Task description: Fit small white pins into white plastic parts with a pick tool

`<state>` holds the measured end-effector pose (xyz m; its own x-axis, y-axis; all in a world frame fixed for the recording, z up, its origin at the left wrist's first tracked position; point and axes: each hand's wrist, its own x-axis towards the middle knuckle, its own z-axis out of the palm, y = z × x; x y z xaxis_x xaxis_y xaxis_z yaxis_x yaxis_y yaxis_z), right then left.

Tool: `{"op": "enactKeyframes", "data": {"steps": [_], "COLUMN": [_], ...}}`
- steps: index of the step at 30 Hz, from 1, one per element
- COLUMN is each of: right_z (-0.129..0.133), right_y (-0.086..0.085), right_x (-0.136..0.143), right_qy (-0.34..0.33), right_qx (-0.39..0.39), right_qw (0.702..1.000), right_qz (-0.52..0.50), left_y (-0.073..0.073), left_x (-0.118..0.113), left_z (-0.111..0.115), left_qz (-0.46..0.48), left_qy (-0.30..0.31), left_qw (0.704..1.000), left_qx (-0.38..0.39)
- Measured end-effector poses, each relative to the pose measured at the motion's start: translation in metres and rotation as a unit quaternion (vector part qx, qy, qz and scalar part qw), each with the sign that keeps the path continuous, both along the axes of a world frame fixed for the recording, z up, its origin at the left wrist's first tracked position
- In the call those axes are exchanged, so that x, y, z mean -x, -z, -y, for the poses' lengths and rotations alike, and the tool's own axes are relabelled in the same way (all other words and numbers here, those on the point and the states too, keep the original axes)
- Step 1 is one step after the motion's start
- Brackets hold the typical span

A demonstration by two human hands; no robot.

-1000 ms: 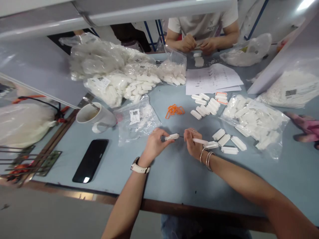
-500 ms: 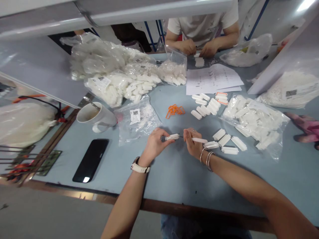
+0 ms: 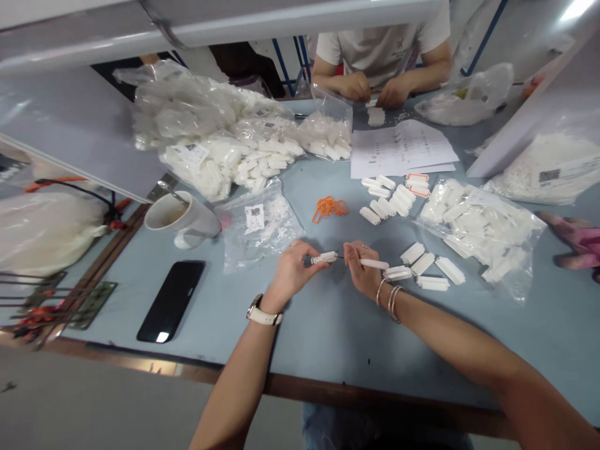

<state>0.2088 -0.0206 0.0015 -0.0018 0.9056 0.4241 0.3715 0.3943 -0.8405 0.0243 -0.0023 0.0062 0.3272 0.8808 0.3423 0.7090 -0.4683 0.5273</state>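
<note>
Thumb and fingers of my left hand point(image 3: 294, 269) pinch a small white plastic part point(image 3: 324, 257) above the blue-grey table. My right hand point(image 3: 364, 269) is closed around a white-handled tool point(image 3: 374, 264), whose thin dark tip points left at the part's right end. Whether the tip touches the part is too small to tell. Beyond my hands lies a pile of orange frames point(image 3: 330, 209). Several white parts point(image 3: 423, 264) lie just right of my right hand, and another group point(image 3: 389, 201) sits farther back.
A mug point(image 3: 180, 219) with a spoon and a black phone point(image 3: 171, 301) are on the left. Bags of white parts point(image 3: 225, 153) fill the back left; another bag point(image 3: 485, 228) lies right. Papers point(image 3: 400, 150) lie before a person's hands point(image 3: 391, 92) across the table.
</note>
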Motion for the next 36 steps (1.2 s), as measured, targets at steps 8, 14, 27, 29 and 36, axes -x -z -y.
{"op": "enactKeyframes", "data": {"steps": [8, 14, 27, 29, 36], "right_z": [-0.002, -0.003, 0.002, 0.002, 0.0], "right_y": [0.002, 0.002, 0.005, 0.004, 0.008], "right_x": [0.001, 0.002, -0.008, -0.009, -0.012], "right_qy": [-0.014, -0.018, 0.029, 0.031, 0.035], "right_qx": [0.003, -0.01, 0.005, 0.001, -0.004], "right_qw": [0.999, 0.999, 1.0, 1.0, 0.999], "right_qz": [0.029, 0.04, -0.003, 0.007, 0.021], "left_y": [0.0, -0.001, 0.007, 0.008, 0.008], "left_x": [0.0, 0.0, -0.01, -0.012, -0.017], "left_z": [-0.001, -0.001, 0.0, -0.001, -0.003], "left_qz": [0.018, 0.012, 0.027, 0.025, 0.049], "left_qy": [0.012, 0.007, 0.023, 0.025, 0.026], "left_qw": [1.0, 1.0, 0.999, 0.998, 0.997], "left_qx": [0.012, 0.026, 0.035, 0.044, 0.061]}}
